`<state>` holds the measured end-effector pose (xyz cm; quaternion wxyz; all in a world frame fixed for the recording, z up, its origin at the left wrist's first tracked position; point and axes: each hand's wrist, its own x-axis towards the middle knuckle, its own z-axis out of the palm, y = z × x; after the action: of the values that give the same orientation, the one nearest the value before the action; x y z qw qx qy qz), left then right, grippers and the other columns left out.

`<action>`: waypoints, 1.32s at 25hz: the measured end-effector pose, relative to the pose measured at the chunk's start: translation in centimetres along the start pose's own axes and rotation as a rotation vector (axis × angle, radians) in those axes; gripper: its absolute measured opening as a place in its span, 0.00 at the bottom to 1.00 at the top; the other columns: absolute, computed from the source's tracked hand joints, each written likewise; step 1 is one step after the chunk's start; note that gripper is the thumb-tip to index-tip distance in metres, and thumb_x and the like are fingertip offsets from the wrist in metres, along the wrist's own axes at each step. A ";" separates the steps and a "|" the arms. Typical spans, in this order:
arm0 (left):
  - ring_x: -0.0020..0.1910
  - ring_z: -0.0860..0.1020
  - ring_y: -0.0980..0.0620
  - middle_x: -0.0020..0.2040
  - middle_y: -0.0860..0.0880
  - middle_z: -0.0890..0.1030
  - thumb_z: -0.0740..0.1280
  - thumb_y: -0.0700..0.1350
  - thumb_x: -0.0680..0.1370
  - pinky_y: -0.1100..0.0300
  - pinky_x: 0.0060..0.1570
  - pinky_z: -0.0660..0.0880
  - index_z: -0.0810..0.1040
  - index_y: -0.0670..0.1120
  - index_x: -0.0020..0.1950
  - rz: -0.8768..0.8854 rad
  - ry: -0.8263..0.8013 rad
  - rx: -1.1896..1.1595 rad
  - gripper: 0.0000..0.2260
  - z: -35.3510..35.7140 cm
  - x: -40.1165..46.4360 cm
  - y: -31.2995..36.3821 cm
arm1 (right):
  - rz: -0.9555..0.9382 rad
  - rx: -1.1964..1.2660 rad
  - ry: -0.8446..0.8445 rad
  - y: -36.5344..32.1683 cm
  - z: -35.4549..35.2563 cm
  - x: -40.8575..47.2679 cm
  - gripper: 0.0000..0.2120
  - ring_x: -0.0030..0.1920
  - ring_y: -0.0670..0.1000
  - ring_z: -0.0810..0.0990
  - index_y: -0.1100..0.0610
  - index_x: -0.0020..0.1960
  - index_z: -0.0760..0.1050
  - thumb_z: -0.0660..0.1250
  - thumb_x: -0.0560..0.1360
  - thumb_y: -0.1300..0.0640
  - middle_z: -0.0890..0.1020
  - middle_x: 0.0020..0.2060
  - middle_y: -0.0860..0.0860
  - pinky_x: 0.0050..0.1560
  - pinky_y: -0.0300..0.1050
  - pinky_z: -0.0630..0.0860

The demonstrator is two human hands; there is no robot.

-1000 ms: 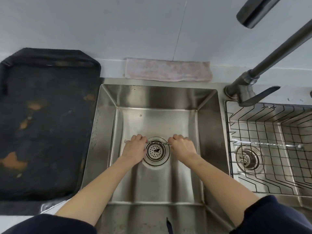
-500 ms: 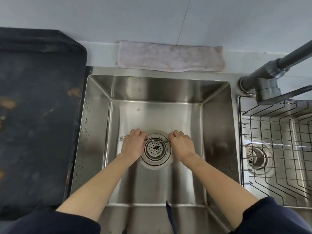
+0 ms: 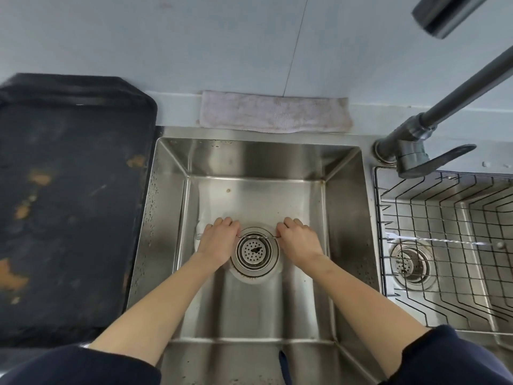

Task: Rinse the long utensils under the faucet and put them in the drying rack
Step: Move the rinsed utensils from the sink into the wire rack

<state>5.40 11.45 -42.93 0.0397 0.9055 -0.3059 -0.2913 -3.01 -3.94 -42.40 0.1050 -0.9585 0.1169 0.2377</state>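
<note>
Compared with half a second before, the view had tilted up, so the faucet (image 3: 455,87) spout showed again at the upper right of the frame and the black tray (image 3: 69,207) at the left showed its whole upper edge; both hands sat where they had been, low in the sink (image 3: 258,159) at the centre. The left hand (image 3: 218,241) and right hand (image 3: 298,241) each closed their fingers over one end of a thin twisted metal utensil (image 3: 258,237), which ran level between them across the upper rim of the drain strainer (image 3: 254,251). A short looped end poked out just left of the left hand. One more long utensil, a second skewer (image 3: 441,241), lay across the wire drying rack (image 3: 444,245) at the right of the frame. So: two hands, two utensils, one rack, one faucet, and one folded cloth (image 3: 274,112) on the ledge above the sink.
</note>
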 end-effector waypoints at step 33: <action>0.64 0.69 0.47 0.62 0.48 0.75 0.53 0.42 0.81 0.54 0.60 0.67 0.73 0.49 0.61 0.273 0.356 0.205 0.13 -6.5 -10.1 20.3 | -0.017 -0.093 0.458 13.3 -9.6 -20.7 0.13 0.59 0.56 0.76 0.59 0.59 0.74 0.55 0.79 0.63 0.78 0.57 0.56 0.57 0.49 0.73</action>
<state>-8.30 0.12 -27.33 0.0401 0.8922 -0.4414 -0.0864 -20.31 -15.42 -26.11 0.0333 -0.9922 0.1187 0.0181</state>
